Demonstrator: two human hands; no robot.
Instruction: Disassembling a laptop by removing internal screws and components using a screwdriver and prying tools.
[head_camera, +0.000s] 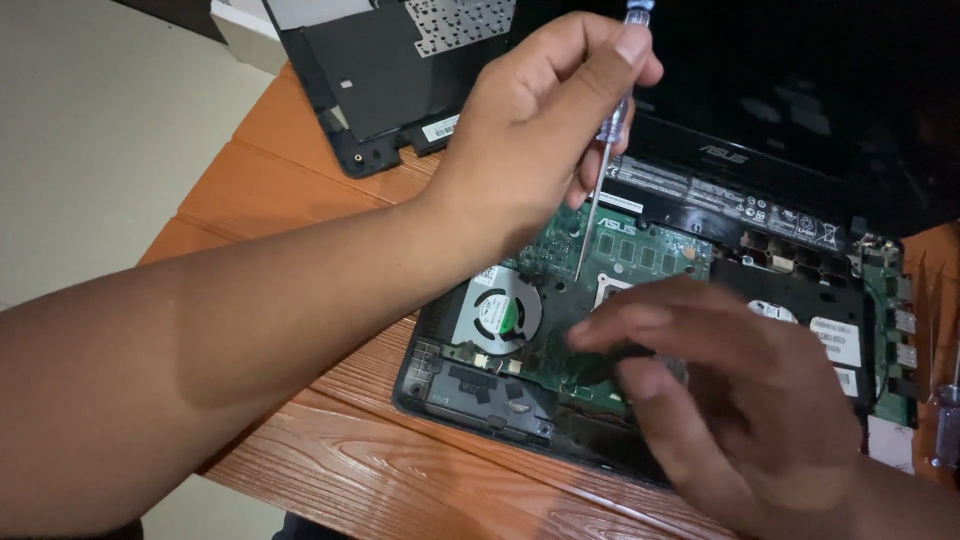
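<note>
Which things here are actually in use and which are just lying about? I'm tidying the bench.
In use: screwdriver in left hand; opened laptop with green board and fan; right hand on the board.
Lying about: removed black cover, second screwdriver, wooden table.

left hand (545, 120): pinches screwdriver (606, 140) upright, tip down on green board (640, 255)
right hand (720, 375): fingers spread over board, blurred, contact unclear
fan (497, 312): round, left of the tip
laptop base (480, 395): open, on wooden table (330, 455)
removed cover (375, 70): top, apart
</note>
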